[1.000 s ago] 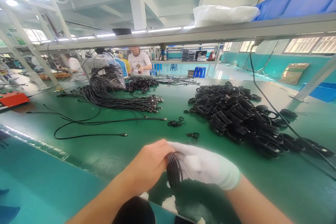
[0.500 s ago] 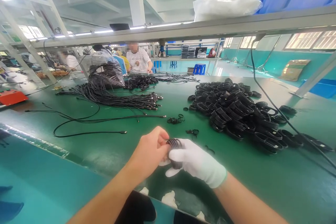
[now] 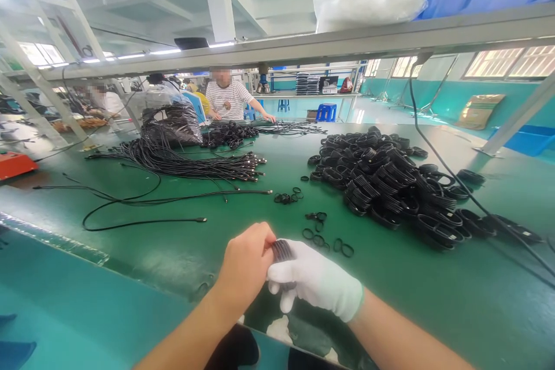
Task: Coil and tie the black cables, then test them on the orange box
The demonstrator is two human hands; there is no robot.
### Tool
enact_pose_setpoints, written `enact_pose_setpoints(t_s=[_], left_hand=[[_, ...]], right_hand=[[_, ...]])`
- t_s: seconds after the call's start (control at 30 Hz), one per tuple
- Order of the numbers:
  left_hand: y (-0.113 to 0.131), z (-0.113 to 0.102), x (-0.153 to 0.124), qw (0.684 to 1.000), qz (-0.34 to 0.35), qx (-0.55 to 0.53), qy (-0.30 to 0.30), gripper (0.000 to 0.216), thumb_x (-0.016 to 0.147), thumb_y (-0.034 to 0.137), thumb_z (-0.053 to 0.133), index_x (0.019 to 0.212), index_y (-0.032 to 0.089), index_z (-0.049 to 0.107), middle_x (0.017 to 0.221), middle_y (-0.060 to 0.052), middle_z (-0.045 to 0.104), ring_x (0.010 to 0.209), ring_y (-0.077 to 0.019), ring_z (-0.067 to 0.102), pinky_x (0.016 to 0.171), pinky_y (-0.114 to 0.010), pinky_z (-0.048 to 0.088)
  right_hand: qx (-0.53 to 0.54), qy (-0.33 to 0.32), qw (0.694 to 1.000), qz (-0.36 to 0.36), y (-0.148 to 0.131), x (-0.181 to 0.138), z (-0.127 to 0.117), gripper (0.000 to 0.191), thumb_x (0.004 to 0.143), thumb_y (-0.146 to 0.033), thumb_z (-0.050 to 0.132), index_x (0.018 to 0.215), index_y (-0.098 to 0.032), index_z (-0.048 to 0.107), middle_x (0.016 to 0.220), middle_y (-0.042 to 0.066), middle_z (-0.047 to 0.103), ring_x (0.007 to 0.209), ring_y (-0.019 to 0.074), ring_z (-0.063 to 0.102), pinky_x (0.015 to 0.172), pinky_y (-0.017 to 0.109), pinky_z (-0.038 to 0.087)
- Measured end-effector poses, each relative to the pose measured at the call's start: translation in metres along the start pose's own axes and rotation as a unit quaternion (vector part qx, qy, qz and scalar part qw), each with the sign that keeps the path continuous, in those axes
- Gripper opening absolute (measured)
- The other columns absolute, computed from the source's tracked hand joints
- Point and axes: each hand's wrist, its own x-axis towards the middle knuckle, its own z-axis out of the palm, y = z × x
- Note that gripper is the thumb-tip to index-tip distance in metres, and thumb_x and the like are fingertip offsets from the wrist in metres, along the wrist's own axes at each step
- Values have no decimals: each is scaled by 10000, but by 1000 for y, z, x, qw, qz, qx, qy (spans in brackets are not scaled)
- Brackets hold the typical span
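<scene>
A coiled black cable (image 3: 282,250) is held over the front edge of the green table (image 3: 165,254). My right hand (image 3: 314,277), in a white glove, is wrapped round the coil from the right, thumb across its front. My bare left hand (image 3: 248,257) is closed at the coil's left side, its fingertips pressed to it and partly hidden. Just beyond my hands lie several small black rings (image 3: 318,240). Another cluster of black rings (image 3: 286,198) sits farther back.
A large heap of coiled black cables (image 3: 381,179) covers the right side. Straight cables (image 3: 195,162) lie bundled at left, before a plastic bag of cables (image 3: 171,121). A hanging cord (image 3: 427,139) crosses the right side. A person in a striped shirt (image 3: 229,98) works across the table.
My hands and the coil have shifted slightly down and left in view. The small rings beyond my right hand show more fully. The person opposite has stretched an arm to the right.
</scene>
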Motion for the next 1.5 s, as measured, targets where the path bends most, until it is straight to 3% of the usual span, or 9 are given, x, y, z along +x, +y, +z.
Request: enact_pose_setpoints(t_s=[0.4, 0.57, 0.7, 0.83, 0.93, 1.07, 1.23, 1.4, 1.5], left_hand=[[1, -6, 14, 999, 0, 4, -49, 110, 697, 118, 489, 673, 218, 528, 634, 32, 592, 591, -143, 526, 531, -240, 348], [-18, -15, 43, 997, 25, -36, -69, 157, 790, 358, 504, 856, 234, 575, 793, 20, 622, 666, -148, 567, 587, -246, 424], [-22, 11, 58, 993, 62, -30, -92, 143, 812, 243, 443, 734, 217, 559, 742, 11, 613, 695, -163, 572, 615, -257, 413], [-11, 50, 61, 988, 105, -22, -110, 75, 769, 191, 500, 779, 224, 566, 803, -6, 611, 759, -190, 573, 661, -279, 398], [-7, 65, 62, 987, 104, -26, -116, 50, 743, 186, 528, 768, 218, 559, 815, -24, 602, 778, -215, 573, 686, -306, 398], [-7, 52, 59, 988, 63, -85, -111, 124, 818, 234, 397, 718, 209, 466, 694, -6, 540, 686, -182, 552, 633, -284, 432], [-2, 27, 42, 979, 34, -168, -113, 189, 873, 315, 292, 762, 214, 408, 647, 33, 506, 630, -125, 531, 609, -219, 455], [-6, 31, 42, 992, 9, -123, -40, 139, 850, 268, 353, 767, 225, 457, 712, 15, 523, 674, -158, 495, 620, -268, 384], [-8, 40, 53, 994, 37, -90, -58, 74, 760, 174, 472, 738, 233, 511, 763, 11, 540, 721, -178, 500, 665, -295, 354]], right_hand=[[6, -20, 1000, 18, 0, -1, -11, 302, 667, -281, 730, 876, -102, 606, 760, 45, 586, 636, 135, 607, 486, 225, 536], [93, 105, 988, -67, -28, -13, -41, 281, 751, -323, 680, 941, -142, 581, 802, 48, 628, 895, 245, 652, 700, 349, 553], [158, 190, 965, -89, -43, -17, -59, 257, 748, -310, 687, 918, -160, 566, 833, 44, 634, 982, 258, 634, 777, 360, 532], [142, 194, 967, -86, -39, -14, -60, 315, 728, -347, 695, 931, -157, 547, 862, 52, 628, 861, 207, 658, 695, 310, 539], [85, 213, 967, -110, -37, -10, -55, 350, 703, -370, 703, 912, -142, 540, 790, 37, 611, 649, 118, 614, 500, 198, 478], [23, 296, 942, -158, -35, -3, -44, 382, 632, -297, 750, 893, -150, 514, 651, -12, 585, 452, 68, 495, 345, 159, 359], [-8, 345, 925, -161, -28, 10, -30, 457, 559, -279, 776, 896, -139, 501, 588, -24, 570, 389, 87, 472, 300, 193, 354], [11, 391, 892, -226, -29, 5, -34, 413, 673, -311, 725, 968, -164, 475, 571, -51, 525, 471, 72, 479, 395, 173, 367], [31, 397, 882, -253, -31, 1, -39, 409, 670, -301, 733, 960, -168, 477, 678, -17, 573, 542, 77, 502, 435, 181, 385]])
